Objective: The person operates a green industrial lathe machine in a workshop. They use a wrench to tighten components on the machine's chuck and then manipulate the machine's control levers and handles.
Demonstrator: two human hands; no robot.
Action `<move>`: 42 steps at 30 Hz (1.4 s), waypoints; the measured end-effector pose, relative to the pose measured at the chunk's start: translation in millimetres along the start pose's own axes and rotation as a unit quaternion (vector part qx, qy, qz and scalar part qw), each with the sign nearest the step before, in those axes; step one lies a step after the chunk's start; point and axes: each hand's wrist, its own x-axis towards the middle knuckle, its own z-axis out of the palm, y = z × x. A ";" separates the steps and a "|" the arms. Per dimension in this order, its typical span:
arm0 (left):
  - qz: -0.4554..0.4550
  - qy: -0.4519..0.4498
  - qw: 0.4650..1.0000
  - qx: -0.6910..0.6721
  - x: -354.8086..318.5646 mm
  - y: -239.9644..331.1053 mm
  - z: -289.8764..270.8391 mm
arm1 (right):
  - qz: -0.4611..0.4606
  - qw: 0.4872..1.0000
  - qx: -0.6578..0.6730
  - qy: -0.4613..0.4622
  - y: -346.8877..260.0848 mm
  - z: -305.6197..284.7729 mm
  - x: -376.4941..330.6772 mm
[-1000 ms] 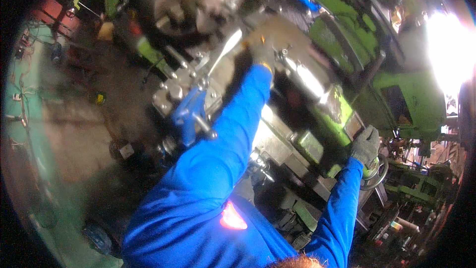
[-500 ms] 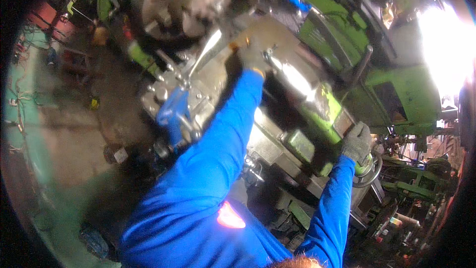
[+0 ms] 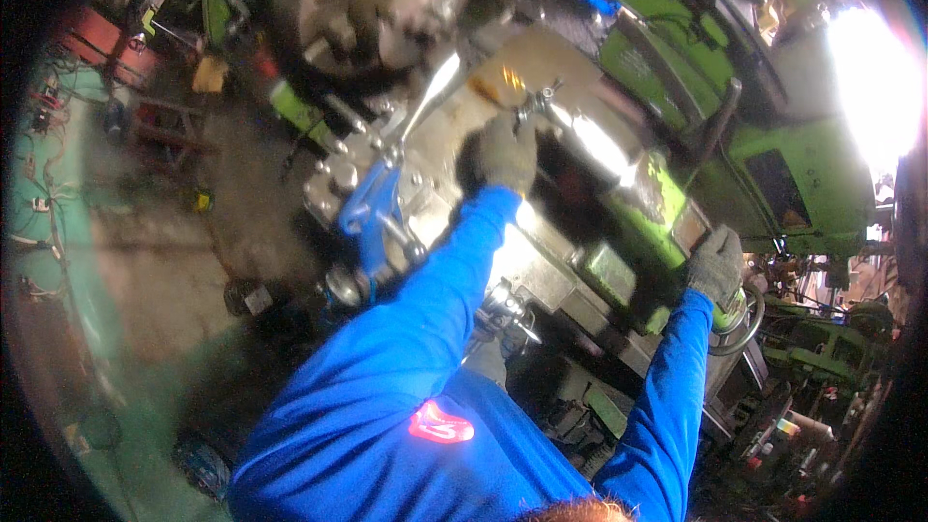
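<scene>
My left hand point(image 3: 507, 155), in a grey glove, is beside the metal fitting point(image 3: 543, 101) at the nose of the shiny tailstock quill point(image 3: 590, 140). Its fingers are curled near that fitting; what they hold is hidden. The green lathe tailstock point(image 3: 643, 208) lies to the right, its paint worn. My right hand point(image 3: 716, 266), also gloved, is closed over the rear end of the tailstock, just above the handwheel point(image 3: 749, 329). Up and left of my left hand is the large lathe chuck point(image 3: 382, 10), slightly blurred.
A blue-handled tool point(image 3: 372, 213) lies on the carriage beside the tool post levers. Green machine housing point(image 3: 773, 184) stands at the right, with a bright light beyond it. Floor point(image 3: 159, 251) stretches away on the left, with a red rack point(image 3: 169, 135) farther back.
My left hand has drawn back toward me from the plate by the quill's nose. The whole view has shifted slightly. My right hand stays at the tailstock's rear end.
</scene>
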 end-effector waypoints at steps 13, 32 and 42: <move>0.115 0.023 0.984 0.132 30.4 -34.7 38.4 | -0.092 0.995 0.013 0.028 15.2 13.8 8.1; 0.273 0.049 0.908 0.314 30.1 37.6 9.8 | -0.057 0.995 0.044 0.062 14.3 15.6 7.7; 0.209 0.068 0.912 0.347 46.8 32.8 27.5 | -0.076 0.994 0.052 0.059 20.8 15.6 11.9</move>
